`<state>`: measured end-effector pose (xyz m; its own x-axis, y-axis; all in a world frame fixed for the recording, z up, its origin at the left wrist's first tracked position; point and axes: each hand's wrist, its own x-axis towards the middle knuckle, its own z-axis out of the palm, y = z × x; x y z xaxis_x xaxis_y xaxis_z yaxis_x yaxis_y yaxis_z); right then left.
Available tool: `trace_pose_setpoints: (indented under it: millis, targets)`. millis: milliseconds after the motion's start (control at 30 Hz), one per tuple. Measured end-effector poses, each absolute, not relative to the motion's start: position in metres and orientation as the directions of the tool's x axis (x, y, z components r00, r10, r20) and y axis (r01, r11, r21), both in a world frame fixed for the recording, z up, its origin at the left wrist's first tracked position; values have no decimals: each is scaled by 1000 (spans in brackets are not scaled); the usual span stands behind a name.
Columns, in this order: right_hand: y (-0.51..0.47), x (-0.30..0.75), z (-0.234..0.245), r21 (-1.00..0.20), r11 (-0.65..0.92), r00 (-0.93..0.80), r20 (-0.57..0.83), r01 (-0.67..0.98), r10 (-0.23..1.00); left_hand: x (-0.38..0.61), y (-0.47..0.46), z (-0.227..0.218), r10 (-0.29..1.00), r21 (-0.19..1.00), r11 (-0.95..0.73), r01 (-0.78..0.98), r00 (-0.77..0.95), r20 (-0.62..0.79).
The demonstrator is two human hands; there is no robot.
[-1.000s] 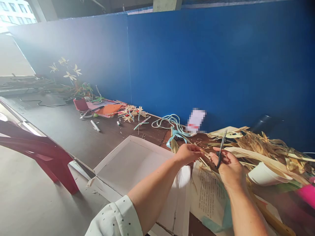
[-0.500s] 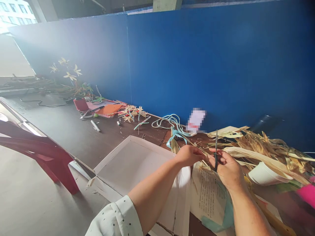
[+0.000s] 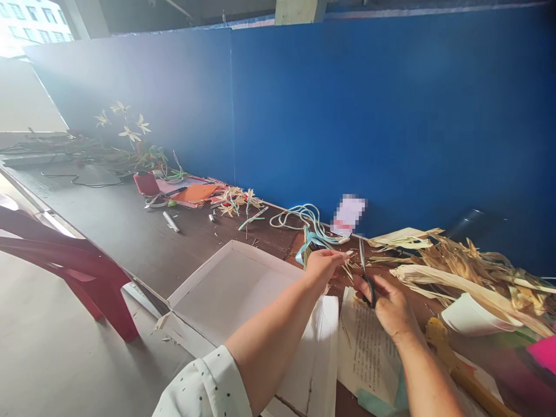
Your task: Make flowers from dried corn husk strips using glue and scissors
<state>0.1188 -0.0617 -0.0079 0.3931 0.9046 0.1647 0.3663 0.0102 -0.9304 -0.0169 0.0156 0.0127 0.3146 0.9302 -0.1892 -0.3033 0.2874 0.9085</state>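
My left hand (image 3: 324, 266) pinches thin, pale dried husk strips (image 3: 348, 256) between thumb and fingers, over the brown tabletop. Wrapped around the black handles of a pair of scissors (image 3: 362, 259) is my right hand (image 3: 388, 301). The blades point up and away, just right of the strips, and look close together. Whether they touch the strips I cannot tell. Behind my left hand lies a light-blue ribbon (image 3: 304, 249), partly hidden. A printed sheet (image 3: 369, 353) lies below my right hand.
An open white box lid (image 3: 243, 284) lies left of my hands. Dried corn husks (image 3: 469, 263) and a white paper cup (image 3: 478, 315) are at right. Pale blue cord (image 3: 299, 214), husk flowers (image 3: 237, 200) and orange paper (image 3: 197, 194) lie along the blue partition (image 3: 369, 116). A red chair (image 3: 95, 278) stands left.
The scissors have shifted left and now lean leftward instead of standing upright. My hands have drawn slightly apart, the left moving up and back. The view has shifted slightly.
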Motion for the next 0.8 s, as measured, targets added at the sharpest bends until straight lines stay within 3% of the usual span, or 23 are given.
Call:
trace_pose_setpoints:
  millis: [133,500,800]
  targets:
    - [-58,116,-20,-965,-47,271,25,258,962,-17,16,14,933,826,341,-450,270,-238]
    - [-56,115,-26,-941,-17,253,74,337,965,-12,15,6,904,736,408,-540,351,-243]
    - [-58,108,-16,-953,-14,272,73,303,960,-13,8,14,841,656,527,-541,446,-307]
